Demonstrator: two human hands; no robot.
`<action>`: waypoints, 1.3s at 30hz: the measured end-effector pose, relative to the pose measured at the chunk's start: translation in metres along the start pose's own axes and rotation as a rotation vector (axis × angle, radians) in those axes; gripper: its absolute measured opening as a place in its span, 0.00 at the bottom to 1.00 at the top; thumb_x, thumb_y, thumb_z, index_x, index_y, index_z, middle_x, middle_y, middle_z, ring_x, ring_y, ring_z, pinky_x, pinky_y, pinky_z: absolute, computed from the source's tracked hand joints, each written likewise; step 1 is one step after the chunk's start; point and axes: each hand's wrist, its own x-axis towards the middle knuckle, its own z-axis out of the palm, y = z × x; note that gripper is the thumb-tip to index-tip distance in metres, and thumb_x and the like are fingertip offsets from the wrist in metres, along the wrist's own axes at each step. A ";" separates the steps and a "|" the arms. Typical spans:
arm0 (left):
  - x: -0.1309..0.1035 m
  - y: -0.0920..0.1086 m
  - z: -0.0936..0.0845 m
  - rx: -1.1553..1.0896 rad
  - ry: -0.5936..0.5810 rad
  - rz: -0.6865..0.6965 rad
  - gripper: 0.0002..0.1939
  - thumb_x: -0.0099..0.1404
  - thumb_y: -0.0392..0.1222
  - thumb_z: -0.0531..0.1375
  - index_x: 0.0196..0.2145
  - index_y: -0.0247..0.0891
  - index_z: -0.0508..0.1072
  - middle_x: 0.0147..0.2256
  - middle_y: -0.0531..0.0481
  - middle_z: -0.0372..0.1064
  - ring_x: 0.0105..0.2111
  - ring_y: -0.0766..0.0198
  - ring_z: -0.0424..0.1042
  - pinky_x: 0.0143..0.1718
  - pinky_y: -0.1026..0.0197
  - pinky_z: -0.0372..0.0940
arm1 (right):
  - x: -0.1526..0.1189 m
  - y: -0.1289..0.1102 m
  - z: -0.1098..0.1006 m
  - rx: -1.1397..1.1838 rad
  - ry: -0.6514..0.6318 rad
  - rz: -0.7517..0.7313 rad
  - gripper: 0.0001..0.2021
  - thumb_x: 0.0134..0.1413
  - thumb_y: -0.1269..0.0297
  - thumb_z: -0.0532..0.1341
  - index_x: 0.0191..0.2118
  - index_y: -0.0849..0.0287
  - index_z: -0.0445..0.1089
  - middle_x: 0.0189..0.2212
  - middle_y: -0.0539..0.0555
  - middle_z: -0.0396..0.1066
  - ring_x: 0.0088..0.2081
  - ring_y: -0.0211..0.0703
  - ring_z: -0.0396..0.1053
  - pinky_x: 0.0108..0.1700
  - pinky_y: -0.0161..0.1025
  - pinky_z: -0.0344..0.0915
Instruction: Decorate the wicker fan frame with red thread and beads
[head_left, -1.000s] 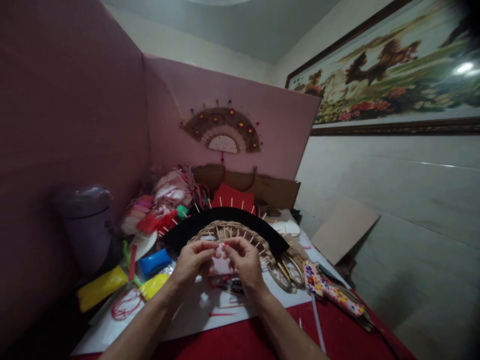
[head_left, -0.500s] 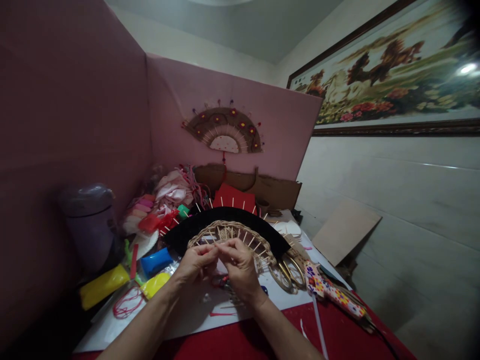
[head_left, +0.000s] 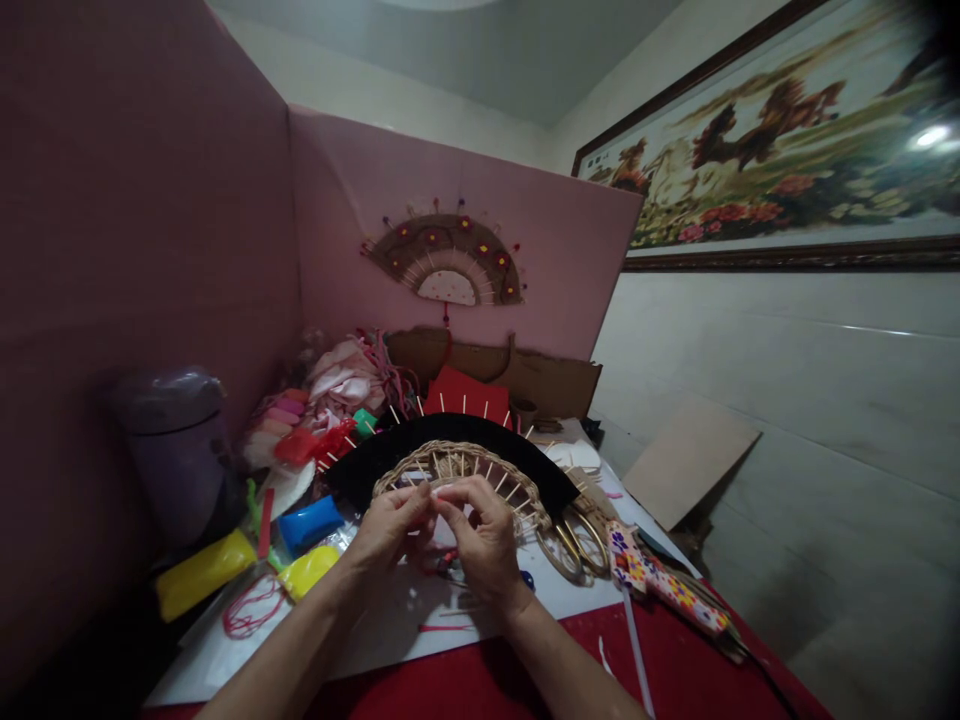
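Observation:
My left hand (head_left: 391,528) and my right hand (head_left: 484,535) meet fingertip to fingertip just in front of a fan. Both are closed in a pinch. A small pale bit shows between the fingertips, too small to name. The fan has a black arched band (head_left: 450,428), a braided straw-coloured edge (head_left: 400,472) below it, and thin sticks running through and poking out past the top. My hands hide its lower middle. Beneath them lie small dark and red pieces, partly covered, on a white sheet (head_left: 375,635).
Gold-handled scissors (head_left: 571,545) and a flower-patterned glue gun (head_left: 671,592) lie to the right. On the left are a blue packet (head_left: 311,522), a yellow packet (head_left: 206,575), red cord (head_left: 251,610) and a lidded purple container (head_left: 176,450). A finished-looking fan (head_left: 450,255) hangs on the pink panel.
My right index finger and thumb have shifted slightly, and a little more of the pale bit shows between the fingertips. The fan and surrounding things stay put.

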 end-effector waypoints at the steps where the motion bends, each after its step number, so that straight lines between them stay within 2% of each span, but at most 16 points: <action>1: 0.000 0.000 0.000 -0.003 -0.001 -0.009 0.24 0.49 0.60 0.64 0.23 0.33 0.69 0.16 0.56 0.59 0.14 0.73 0.55 0.15 0.69 0.49 | 0.000 0.001 0.000 0.006 0.006 0.003 0.03 0.54 0.70 0.62 0.31 0.56 0.73 0.30 0.51 0.69 0.34 0.41 0.67 0.32 0.35 0.62; 7: -0.004 0.008 -0.001 -0.053 0.023 -0.019 0.20 0.47 0.52 0.69 0.22 0.33 0.68 0.16 0.57 0.59 0.14 0.76 0.53 0.14 0.71 0.47 | 0.000 0.001 -0.001 0.031 -0.027 0.000 0.09 0.51 0.74 0.61 0.37 0.55 0.75 0.33 0.52 0.69 0.34 0.40 0.68 0.30 0.34 0.62; 12: -0.005 0.011 -0.001 -0.129 0.005 -0.066 0.21 0.47 0.51 0.69 0.31 0.32 0.71 0.20 0.57 0.60 0.16 0.76 0.54 0.13 0.71 0.46 | 0.001 0.002 -0.004 0.001 0.035 0.041 0.08 0.55 0.72 0.59 0.38 0.58 0.75 0.33 0.54 0.70 0.35 0.41 0.68 0.32 0.35 0.62; 17: -0.003 0.009 0.000 -0.110 -0.035 -0.043 0.22 0.49 0.54 0.67 0.21 0.36 0.61 0.16 0.60 0.52 0.15 0.75 0.52 0.14 0.70 0.45 | 0.001 0.002 -0.004 -0.009 0.065 0.007 0.08 0.57 0.72 0.58 0.36 0.59 0.75 0.31 0.54 0.70 0.34 0.41 0.68 0.33 0.36 0.63; 19: -0.003 0.008 0.000 -0.082 -0.031 -0.036 0.23 0.52 0.57 0.65 0.20 0.37 0.59 0.15 0.60 0.51 0.14 0.75 0.50 0.14 0.70 0.44 | 0.002 0.002 -0.004 -0.011 0.077 -0.010 0.08 0.57 0.72 0.57 0.36 0.59 0.75 0.31 0.54 0.70 0.34 0.42 0.68 0.34 0.37 0.63; 24: -0.003 0.006 -0.003 -0.053 -0.032 -0.068 0.21 0.55 0.58 0.62 0.26 0.34 0.66 0.15 0.59 0.55 0.15 0.75 0.51 0.16 0.70 0.47 | 0.001 0.001 -0.005 -0.017 0.085 -0.006 0.08 0.56 0.73 0.57 0.36 0.59 0.74 0.31 0.54 0.70 0.34 0.42 0.68 0.32 0.36 0.62; 29: 0.000 0.004 -0.005 -0.069 -0.065 -0.023 0.22 0.48 0.52 0.68 0.23 0.37 0.61 0.15 0.60 0.55 0.15 0.74 0.52 0.15 0.70 0.47 | 0.001 0.000 -0.004 -0.028 0.092 -0.025 0.08 0.56 0.73 0.58 0.35 0.59 0.74 0.31 0.54 0.70 0.34 0.42 0.68 0.35 0.37 0.63; 33: 0.000 0.003 -0.005 -0.007 -0.036 -0.019 0.22 0.55 0.58 0.61 0.22 0.36 0.62 0.14 0.59 0.55 0.13 0.75 0.51 0.14 0.69 0.45 | 0.000 0.000 -0.004 -0.036 0.080 -0.043 0.08 0.57 0.73 0.57 0.35 0.59 0.74 0.30 0.54 0.69 0.34 0.42 0.68 0.35 0.37 0.63; 35: 0.000 0.003 -0.005 0.013 -0.033 -0.035 0.22 0.56 0.58 0.61 0.24 0.34 0.65 0.14 0.58 0.57 0.13 0.75 0.52 0.15 0.70 0.45 | 0.001 0.000 -0.004 -0.037 0.078 -0.048 0.08 0.57 0.73 0.57 0.35 0.59 0.74 0.30 0.54 0.69 0.34 0.42 0.67 0.35 0.37 0.63; 39: 0.000 0.005 -0.006 0.004 -0.031 -0.022 0.19 0.49 0.51 0.68 0.27 0.32 0.68 0.21 0.53 0.67 0.13 0.77 0.53 0.13 0.70 0.45 | 0.001 0.001 -0.004 -0.032 0.075 -0.050 0.08 0.57 0.73 0.57 0.35 0.59 0.74 0.30 0.54 0.70 0.34 0.41 0.68 0.35 0.37 0.63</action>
